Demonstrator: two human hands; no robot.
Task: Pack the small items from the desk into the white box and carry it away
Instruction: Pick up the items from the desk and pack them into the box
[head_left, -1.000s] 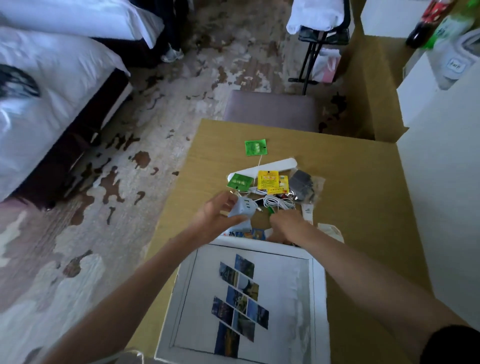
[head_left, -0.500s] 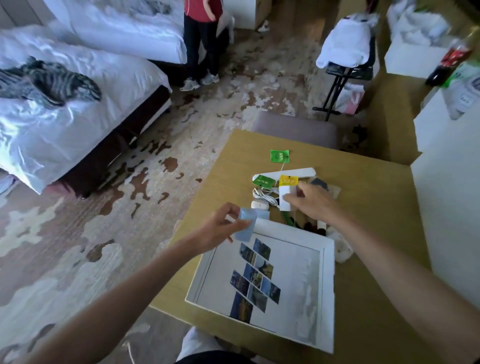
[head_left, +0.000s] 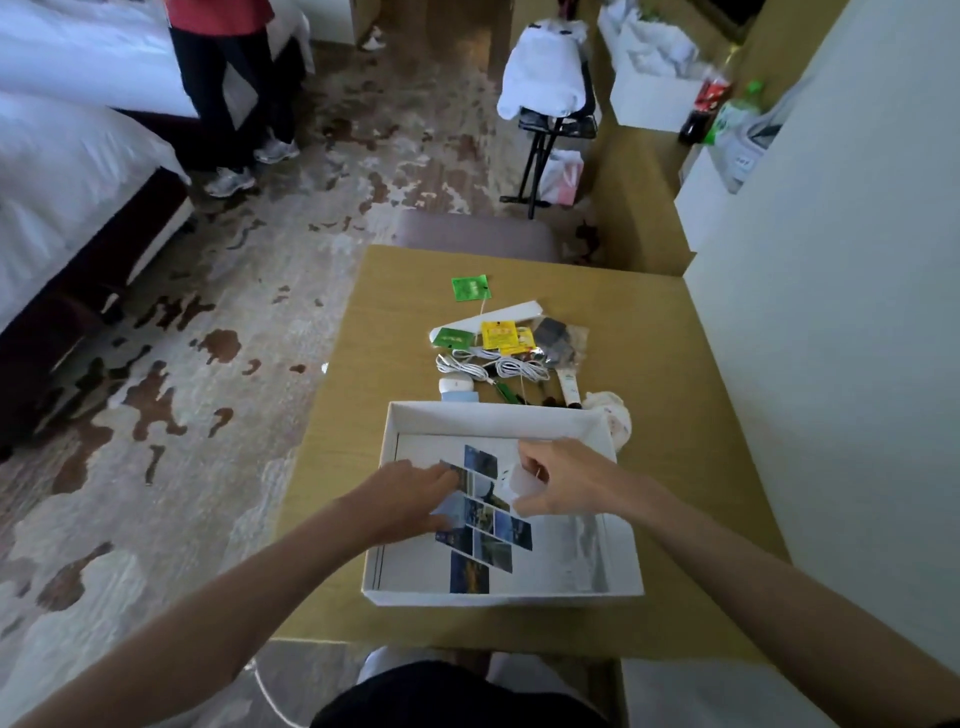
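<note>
The white box (head_left: 498, 413) lies open on the wooden desk (head_left: 675, 415) right in front of me, with a print of photo tiles on its floor. Both hands are inside it. My left hand (head_left: 410, 499) presses a pale blue packet (head_left: 449, 508) down on the box floor. My right hand (head_left: 563, 483) pinches a small white item (head_left: 517, 480) just above the print. Beyond the box lie a green packet (head_left: 470, 287), yellow packets (head_left: 501, 335), a dark sachet (head_left: 556, 338), coiled white cables (head_left: 493, 368), a white plug (head_left: 456, 385) and a small tube (head_left: 570, 387).
A crumpled white wad (head_left: 615, 418) touches the box's far right corner. A padded stool (head_left: 475, 234) stands past the desk. A white wall (head_left: 831, 312) bounds the right side. A bed (head_left: 67, 197) and a standing person (head_left: 228, 93) are at the left.
Both hands have drawn back from the pile of items into the box, the left one carrying the pale blue packet and the right one a small white item. The camera has tilted up.
</note>
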